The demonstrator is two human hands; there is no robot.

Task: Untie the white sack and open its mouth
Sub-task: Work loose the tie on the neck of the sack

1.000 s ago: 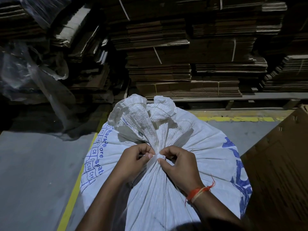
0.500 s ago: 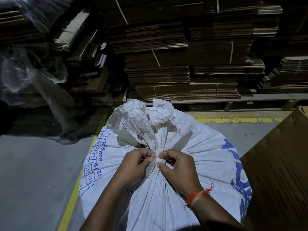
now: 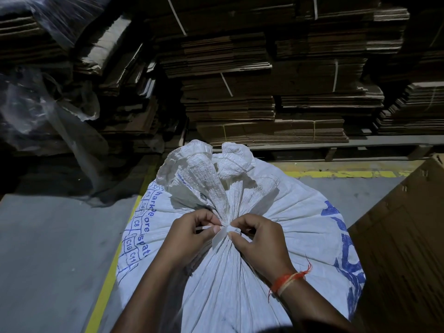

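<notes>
A white sack of woven plastic stands on the grey floor, low in the middle of the view, full and rounded, with blue print on its left and right flanks. Its neck is gathered into tight radiating pleats and bound by a flat white tie; above the tie the loose mouth fabric fans out, crumpled and coarse.

The left hand has its grip closed on the tie, thumb and forefinger pinching a strand on the left of the knot. The right hand pinches the knot itself from the right, fingers curled. The two hands almost touch at the neck. An orange and pale thread band circles the right wrist, with a frayed end sticking up.

A yellow line painted on the floor runs along the sack's left side and another passes behind it. To the right, close beside the sack, leans a large brown cardboard sheet, ribbed, with staples near its edge. Behind, flattened cardboard stacks rise in bundles strapped with thin white bands, resting on a low pallet. At the left, crumpled clear plastic film hangs over more dim, slumping cardboard.
</notes>
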